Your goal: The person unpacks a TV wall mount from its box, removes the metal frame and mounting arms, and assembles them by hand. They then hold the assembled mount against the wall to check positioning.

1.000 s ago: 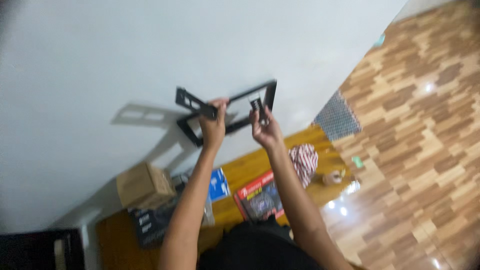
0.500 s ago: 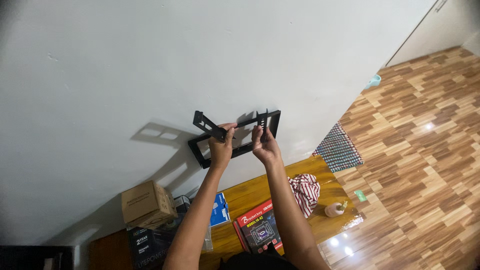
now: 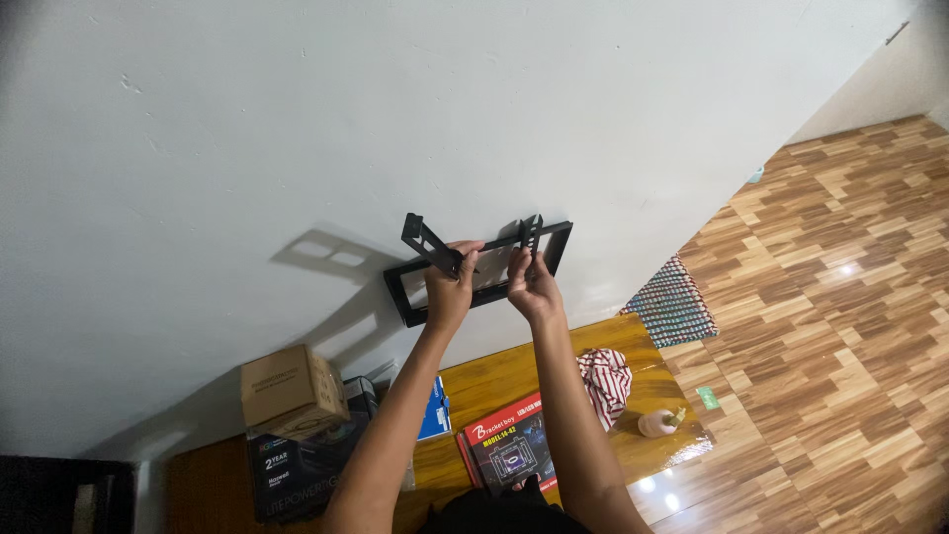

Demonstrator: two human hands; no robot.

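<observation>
A black rectangular metal bracket frame (image 3: 400, 289) lies flat against the pale wall (image 3: 297, 129). My left hand (image 3: 450, 287) grips a black perforated bracket arm (image 3: 427, 242) that sticks out from the frame's left part. My right hand (image 3: 532, 282) pinches a second, shorter black arm (image 3: 531, 232) standing on the frame's right part. Both forearms reach up from below the frame.
Below is a wooden table (image 3: 514, 371) with a cardboard box (image 3: 289, 388), a black carton (image 3: 297, 470), a red-and-black product box (image 3: 504, 445), a blue booklet (image 3: 432, 415), a striped cloth (image 3: 605, 381) and a small bottle (image 3: 657, 423). Parquet floor (image 3: 820, 346) and a woven mat (image 3: 672, 305) lie to the right.
The view has shifted so frame and hands sit higher and nearer the middle. Both hands keep their hold on the two bracket arms against the wall.
</observation>
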